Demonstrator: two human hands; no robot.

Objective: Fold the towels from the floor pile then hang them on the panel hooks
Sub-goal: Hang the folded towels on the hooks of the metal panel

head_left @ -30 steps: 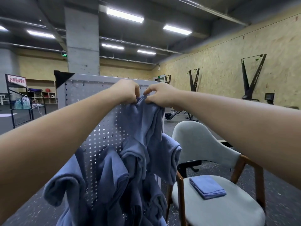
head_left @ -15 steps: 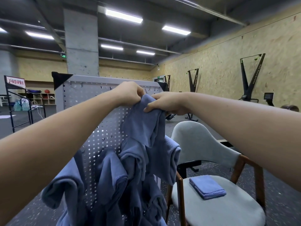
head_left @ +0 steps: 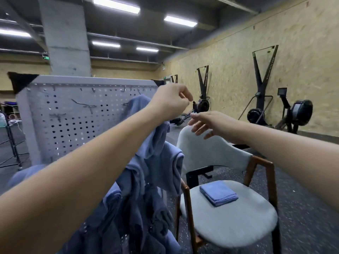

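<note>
A grey perforated panel point(head_left: 73, 121) with small metal hooks stands ahead on the left. Several blue towels point(head_left: 146, 180) hang bunched on its right side, the top one point(head_left: 139, 105) draped from a hook near the upper right. My left hand point(head_left: 170, 101) floats just right of that towel, fingers loosely curled with nothing in them. Held lower and further right, over the chair back, my right hand point(head_left: 207, 123) has its fingers spread and holds nothing. One folded blue towel point(head_left: 218, 193) lies on the chair seat.
A grey padded chair point(head_left: 229, 222) with wooden arms stands right of the panel. Exercise machines point(head_left: 260, 99) line the chipboard wall at right. A concrete pillar point(head_left: 66, 43) rises behind the panel, and a black rack point(head_left: 11, 136) stands at far left.
Both hands have let go of the top towel and drawn back to the right. The towel now hangs from the panel. The view has swung right.
</note>
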